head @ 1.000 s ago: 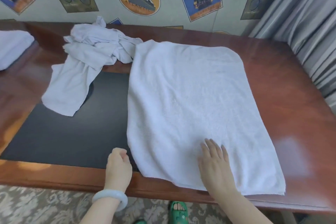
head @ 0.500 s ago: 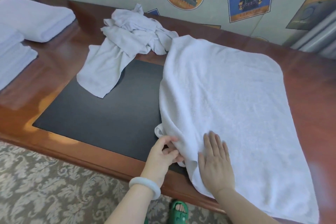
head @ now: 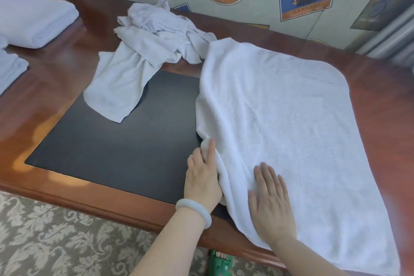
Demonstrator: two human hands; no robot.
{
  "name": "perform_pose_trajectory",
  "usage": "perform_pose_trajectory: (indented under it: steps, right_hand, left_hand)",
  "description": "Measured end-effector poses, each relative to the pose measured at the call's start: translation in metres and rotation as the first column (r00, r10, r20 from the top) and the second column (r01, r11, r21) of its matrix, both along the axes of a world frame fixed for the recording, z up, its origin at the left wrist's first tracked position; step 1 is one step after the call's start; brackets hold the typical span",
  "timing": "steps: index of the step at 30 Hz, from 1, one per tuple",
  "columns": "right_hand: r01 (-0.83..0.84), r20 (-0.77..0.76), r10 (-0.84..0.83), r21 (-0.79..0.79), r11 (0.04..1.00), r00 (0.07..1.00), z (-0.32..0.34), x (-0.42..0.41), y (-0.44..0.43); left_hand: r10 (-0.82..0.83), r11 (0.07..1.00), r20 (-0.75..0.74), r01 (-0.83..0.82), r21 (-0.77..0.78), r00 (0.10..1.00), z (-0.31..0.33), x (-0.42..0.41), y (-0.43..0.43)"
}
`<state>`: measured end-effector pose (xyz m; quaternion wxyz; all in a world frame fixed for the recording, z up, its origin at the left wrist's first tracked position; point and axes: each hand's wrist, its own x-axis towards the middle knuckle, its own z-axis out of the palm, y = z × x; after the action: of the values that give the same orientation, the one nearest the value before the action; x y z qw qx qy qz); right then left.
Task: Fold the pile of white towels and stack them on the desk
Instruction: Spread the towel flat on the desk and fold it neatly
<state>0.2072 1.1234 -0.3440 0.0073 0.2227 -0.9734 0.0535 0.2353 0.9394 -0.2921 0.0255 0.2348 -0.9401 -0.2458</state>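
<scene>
Left wrist: one smooth pale whitish-green bangle (head: pixel 193 208), rounded in section, stone-like, plain surface. Left hand (head: pixel 202 182) and right hand (head: pixel 272 206) bare; both forearms uncovered as far as the near frame edge. Near bottom of view: one foot in a bright green open-toed sandal (head: pixel 220 262), toes showing.

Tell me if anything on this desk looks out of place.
Unfolded towels lie heaped at the back of the desk, one trailing onto the black mat. The spread towel is bunched where the left hand grips it.
</scene>
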Motion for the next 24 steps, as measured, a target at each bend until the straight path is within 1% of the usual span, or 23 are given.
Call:
perform_pose_trajectory:
  steps: [2,3,6,7,8,9,10,11,12,14,15,16,18,20,21,22,23,24]
  right_hand:
    - [0.003,0.0,-0.003,-0.004,1.0,1.0,0.0,-0.001,0.0]
    - [0.005,0.001,-0.005,-0.001,1.0,1.0,0.001,-0.001,0.0]
    - [0.003,0.014,-0.003,-0.003,1.0,1.0,0.002,-0.001,0.0]
    - [0.001,0.018,-0.001,-0.005,1.0,1.0,0.002,-0.001,0.0]
    - [0.0,0.021,0.001,-0.006,1.0,1.0,0.003,0.0,0.0]
    - [0.0,0.022,0.0,-0.006,1.0,1.0,0.003,-0.001,0.0]
    - [0.001,0.02,-0.001,-0.004,1.0,1.0,0.002,-0.001,0.001]
    - [0.003,0.021,-0.003,-0.002,1.0,1.0,0.002,0.0,0.001]
    - [0.004,0.023,-0.004,0.001,1.0,1.0,0.003,0.0,0.001]
    - [0.001,0.038,-0.001,0.011,1.0,0.999,0.005,-0.001,0.001]
    - [-0.007,0.042,0.006,0.017,1.0,0.999,0.005,-0.001,0.001]
    - [-0.013,0.044,0.012,0.025,1.0,0.999,0.004,-0.001,0.001]
    - [0.002,0.037,-0.003,0.033,0.999,0.999,0.003,-0.001,0.001]
    - [-0.015,0.001,0.015,0.021,1.0,1.0,0.011,0.002,-0.004]
    - [-0.098,-0.016,0.098,0.011,0.995,0.995,0.017,0.006,-0.012]
    - [-0.243,-0.035,0.242,-0.004,0.97,0.97,0.019,0.013,-0.022]
    - [-0.401,-0.044,0.4,-0.019,0.916,0.915,0.02,0.021,-0.033]
    - [-0.522,-0.036,0.521,-0.038,0.852,0.853,0.02,0.03,-0.045]
  left_hand:
    - [-0.035,0.999,0.106,0.038,-0.026,0.994,0.018,-0.007,-0.015]
    - [-0.049,0.996,0.119,0.057,-0.064,0.992,0.025,-0.008,-0.027]
    - [-0.124,0.968,-0.012,0.119,-0.222,0.992,0.041,0.022,-0.064]
    - [-0.099,0.957,-0.042,0.084,-0.278,0.994,0.039,0.043,-0.074]
    - [-0.032,0.956,-0.026,0.024,-0.293,0.999,0.036,0.064,-0.081]
    - [0.066,0.959,0.013,-0.06,-0.275,0.998,0.031,0.084,-0.09]
    - [0.165,0.968,0.067,-0.148,-0.203,0.984,0.026,0.099,-0.096]
    - [0.236,0.97,0.117,-0.226,-0.093,0.965,0.023,0.108,-0.1]
    - [0.277,0.958,0.123,-0.284,0.046,0.953,0.019,0.113,-0.102]
    - [0.308,0.899,0.033,-0.302,0.316,0.951,0.016,0.111,-0.102]
    - [0.312,0.878,-0.022,-0.28,0.389,0.95,0.016,0.11,-0.104]
    - [0.302,0.877,-0.069,-0.249,0.41,0.951,0.018,0.108,-0.106]
    - [0.298,0.886,-0.107,-0.233,0.401,0.949,0.021,0.108,-0.114]
    - [0.315,0.876,-0.076,-0.259,0.407,0.946,0.021,0.109,-0.122]
    - [0.309,0.871,-0.049,-0.262,0.415,0.95,0.021,0.111,-0.125]
    - [0.283,0.872,-0.023,-0.247,0.422,0.959,0.02,0.113,-0.126]
    - [0.24,0.879,-0.002,-0.216,0.424,0.971,0.02,0.116,-0.125]
    - [0.188,0.892,-0.001,-0.17,0.42,0.982,0.02,0.118,-0.125]
